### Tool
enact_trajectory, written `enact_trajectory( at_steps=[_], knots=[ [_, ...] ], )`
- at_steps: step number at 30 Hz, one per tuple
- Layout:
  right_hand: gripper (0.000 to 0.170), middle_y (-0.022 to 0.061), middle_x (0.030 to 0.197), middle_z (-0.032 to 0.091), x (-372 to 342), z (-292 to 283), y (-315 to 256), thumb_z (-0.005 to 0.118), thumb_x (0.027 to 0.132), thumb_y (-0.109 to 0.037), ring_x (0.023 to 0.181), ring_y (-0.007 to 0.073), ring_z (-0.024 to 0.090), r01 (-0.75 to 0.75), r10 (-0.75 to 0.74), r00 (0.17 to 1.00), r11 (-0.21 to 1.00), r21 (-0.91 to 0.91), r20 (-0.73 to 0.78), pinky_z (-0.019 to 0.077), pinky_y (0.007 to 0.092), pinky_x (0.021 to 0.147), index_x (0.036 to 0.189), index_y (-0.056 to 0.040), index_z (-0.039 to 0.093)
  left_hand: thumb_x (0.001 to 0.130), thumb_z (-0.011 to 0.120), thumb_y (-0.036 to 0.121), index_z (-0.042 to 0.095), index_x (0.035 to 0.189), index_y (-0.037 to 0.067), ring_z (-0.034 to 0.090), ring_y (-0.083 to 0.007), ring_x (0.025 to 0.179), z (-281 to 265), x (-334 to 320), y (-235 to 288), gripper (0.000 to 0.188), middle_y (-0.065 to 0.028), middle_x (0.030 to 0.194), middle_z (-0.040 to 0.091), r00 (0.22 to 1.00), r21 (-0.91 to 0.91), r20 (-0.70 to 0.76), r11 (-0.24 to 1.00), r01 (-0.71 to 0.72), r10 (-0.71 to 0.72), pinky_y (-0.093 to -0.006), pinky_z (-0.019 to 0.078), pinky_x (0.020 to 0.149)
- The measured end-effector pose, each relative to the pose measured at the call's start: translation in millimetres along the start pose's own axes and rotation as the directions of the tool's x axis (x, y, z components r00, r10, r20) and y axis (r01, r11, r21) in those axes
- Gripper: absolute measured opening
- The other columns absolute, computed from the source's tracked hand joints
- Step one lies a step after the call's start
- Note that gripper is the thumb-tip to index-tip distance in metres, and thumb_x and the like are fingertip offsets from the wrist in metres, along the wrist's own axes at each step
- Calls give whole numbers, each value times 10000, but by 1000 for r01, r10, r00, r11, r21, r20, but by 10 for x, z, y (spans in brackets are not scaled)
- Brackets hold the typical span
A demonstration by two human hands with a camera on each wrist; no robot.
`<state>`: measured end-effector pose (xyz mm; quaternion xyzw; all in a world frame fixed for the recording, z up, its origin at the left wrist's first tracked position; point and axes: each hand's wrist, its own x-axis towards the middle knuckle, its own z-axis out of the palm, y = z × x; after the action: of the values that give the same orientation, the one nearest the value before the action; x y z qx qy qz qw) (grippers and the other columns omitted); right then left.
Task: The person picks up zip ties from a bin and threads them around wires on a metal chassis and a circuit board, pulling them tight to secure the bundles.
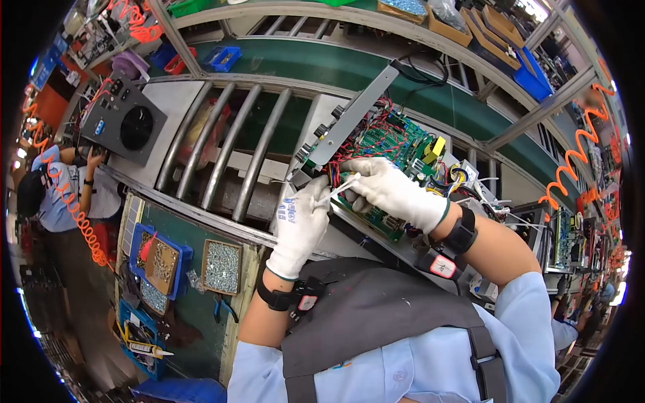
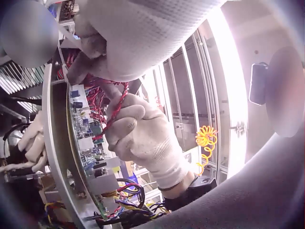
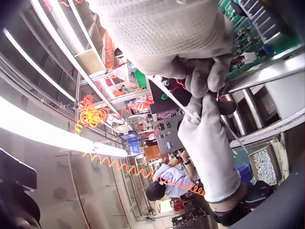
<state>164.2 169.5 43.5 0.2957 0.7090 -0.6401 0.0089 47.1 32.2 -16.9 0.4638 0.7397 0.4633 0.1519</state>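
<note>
Both hands wear white knit gloves and meet at a bundle of red wires (image 1: 334,176) at the end of an open electronics chassis. A slim white cable tie (image 1: 340,190) slants from my left hand (image 1: 300,218), held between its thumb and fingers; a second thin strip shows behind that hand in the right wrist view. My right hand (image 1: 396,191) reaches over the green circuit board (image 1: 379,144), its curled fingers on the wires. A twisted red wire (image 2: 119,107) crosses those fingers in the left wrist view. The fingertips of both hands nearly meet, hiding the pinched spot.
A grey metal panel with knobs (image 1: 356,117) stands along the chassis. Steel rollers (image 1: 232,158) lie to the left. Screw trays (image 1: 222,267), a blue bin (image 1: 176,265) and pliers (image 1: 224,309) sit nearer me. Another person (image 1: 60,188) works at a grey fan unit (image 1: 127,121).
</note>
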Motion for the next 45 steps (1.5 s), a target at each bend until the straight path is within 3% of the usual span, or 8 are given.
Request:
enact_trajectory(
  at_steps=[3,17,21,24,32,36,37,45],
  knots=[
    [355,43,737,613,67,18,-23,540,911,-151,597,89,592,62,-83,995,935,-350,-46,508,253,547,1207,42,565,895,527,129,619,1118,63,650,-320,744,-66,97,-15,251,-183,794,638,979,-62,176,991,117,-104,-413,492,644],
    [363,69,722,635,127,-52,118,497,904,-142,600,125,625,82,-74,996,985,-153,58,526,268,556,1216,34,556,899,497,69,621,1007,-25,601,-212,609,-55,33,-14,190,-114,702,612,994,400,112,916,-31,-15,-367,445,554],
    [263,49,675,607,117,-37,68,489,885,-118,566,109,600,91,-104,993,970,-226,-48,501,280,537,1076,18,608,908,488,52,609,952,0,398,-55,580,28,103,-99,138,31,648,426,957,-250,182,931,266,-225,-232,318,507],
    [147,35,628,569,138,19,112,505,862,-103,526,110,562,203,-231,970,943,-265,-81,446,284,484,917,-8,603,913,479,57,608,958,5,405,-60,574,-13,89,9,147,16,646,450,933,-368,223,862,349,-283,-228,320,505],
    [155,44,722,610,80,-77,10,536,888,-138,540,99,567,76,-91,989,989,-131,-114,475,252,503,893,9,585,921,510,100,618,1125,-10,509,-89,596,-129,46,173,255,-36,708,590,998,257,55,966,-13,-1,-243,419,554],
    [201,67,720,622,-89,-149,24,596,851,-161,637,111,589,205,-203,975,979,13,-86,485,286,584,907,31,610,910,570,86,632,1098,-35,503,-44,592,-99,-40,304,232,-21,782,662,943,-487,117,810,327,-311,-200,407,547],
    [192,61,721,616,-97,-156,41,599,850,-155,653,104,582,228,-229,970,973,-18,-78,482,277,597,905,28,610,920,582,109,629,1134,12,333,41,516,-104,-11,328,239,35,816,618,936,-564,177,747,351,-306,-145,264,436],
    [210,47,927,626,-124,-250,18,590,943,-193,853,115,620,152,-171,981,972,181,92,533,273,775,1020,1,573,893,583,89,602,940,-2,450,-20,659,-42,-18,277,104,7,776,571,929,-598,202,713,367,-309,-181,356,580]
  ],
)
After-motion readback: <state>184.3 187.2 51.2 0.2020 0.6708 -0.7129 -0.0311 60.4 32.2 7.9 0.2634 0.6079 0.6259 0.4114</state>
